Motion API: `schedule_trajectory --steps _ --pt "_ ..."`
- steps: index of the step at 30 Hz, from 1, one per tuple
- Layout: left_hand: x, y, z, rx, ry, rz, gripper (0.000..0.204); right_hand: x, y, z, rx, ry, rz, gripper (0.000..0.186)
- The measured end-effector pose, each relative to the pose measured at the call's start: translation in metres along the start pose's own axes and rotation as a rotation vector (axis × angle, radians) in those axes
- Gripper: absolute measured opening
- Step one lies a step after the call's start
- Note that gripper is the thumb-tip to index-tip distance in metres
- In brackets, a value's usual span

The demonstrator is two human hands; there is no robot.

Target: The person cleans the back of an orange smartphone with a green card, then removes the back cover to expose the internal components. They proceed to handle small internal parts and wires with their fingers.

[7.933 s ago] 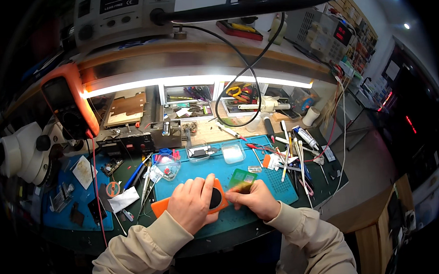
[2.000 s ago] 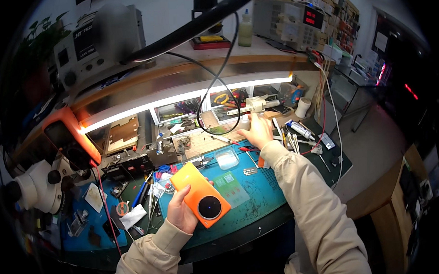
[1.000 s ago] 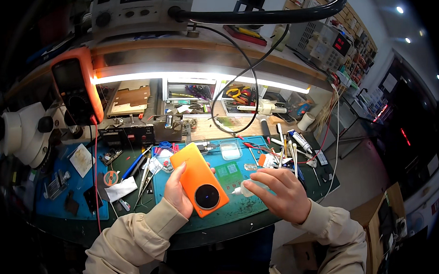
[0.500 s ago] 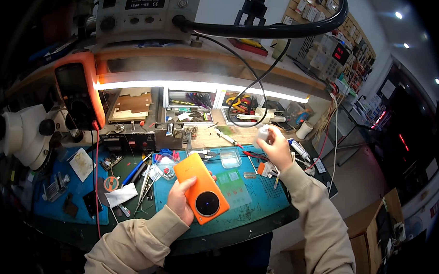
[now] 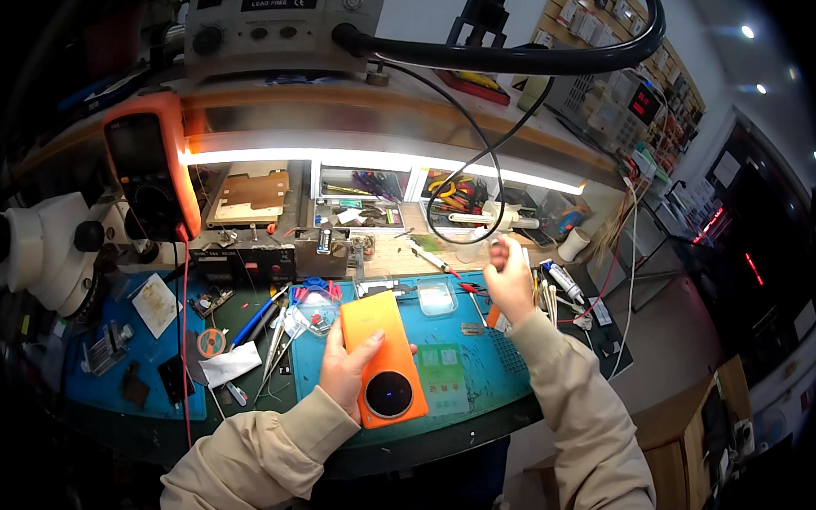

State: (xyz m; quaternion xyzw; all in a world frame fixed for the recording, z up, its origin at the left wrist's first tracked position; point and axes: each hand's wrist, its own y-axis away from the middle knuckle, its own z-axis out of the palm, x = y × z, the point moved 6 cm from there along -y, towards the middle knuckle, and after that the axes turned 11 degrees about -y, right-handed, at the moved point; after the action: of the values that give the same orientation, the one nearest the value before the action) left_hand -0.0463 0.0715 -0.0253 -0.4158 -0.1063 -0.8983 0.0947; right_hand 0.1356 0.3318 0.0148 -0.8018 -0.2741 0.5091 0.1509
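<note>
My left hand [image 5: 345, 374] is wrapped round an orange smartphone [image 5: 381, 332], thumb across its back. The phone's round black camera ring [image 5: 389, 394] faces up at the near end. Over the right part of the bench, my right hand [image 5: 511, 285] is raised with its fingers curled together. Whatever its fingertips hold, if anything, is too small or hidden to make out. Just left of the fingertips shows a pale translucent container [image 5: 471, 251], partly hidden. Beneath the phone lies a blue work mat [image 5: 341, 397], with a green translucent sheet [image 5: 444, 375] beside it.
A clear plastic box [image 5: 436, 296] and a syringe [image 5: 429, 255] lie beyond the phone. Tweezers [image 5: 274, 343] and a white tissue [image 5: 231, 364] are at left. An orange multimeter [image 5: 149, 165] and a microscope [image 5: 44, 250] stand further left. A black cable [image 5: 509, 58] hangs overhead.
The small white bottle in my right hand's fingertips no longer shows there; a pale container now shows beside them. The fingers have curled in. The phone has turned slightly more upright.
</note>
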Motion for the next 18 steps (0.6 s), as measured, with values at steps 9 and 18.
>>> schedule_trajectory --steps 9,18 --pt "0.010 0.002 0.009 -0.044 -0.112 0.100 0.093 -0.103 0.173 0.013 -1.118 -0.782 0.846 0.028" --pt "0.019 -0.004 -0.003 0.007 -0.252 0.229 0.090 -0.123 0.160 0.030 -1.082 -0.645 0.678 0.021"
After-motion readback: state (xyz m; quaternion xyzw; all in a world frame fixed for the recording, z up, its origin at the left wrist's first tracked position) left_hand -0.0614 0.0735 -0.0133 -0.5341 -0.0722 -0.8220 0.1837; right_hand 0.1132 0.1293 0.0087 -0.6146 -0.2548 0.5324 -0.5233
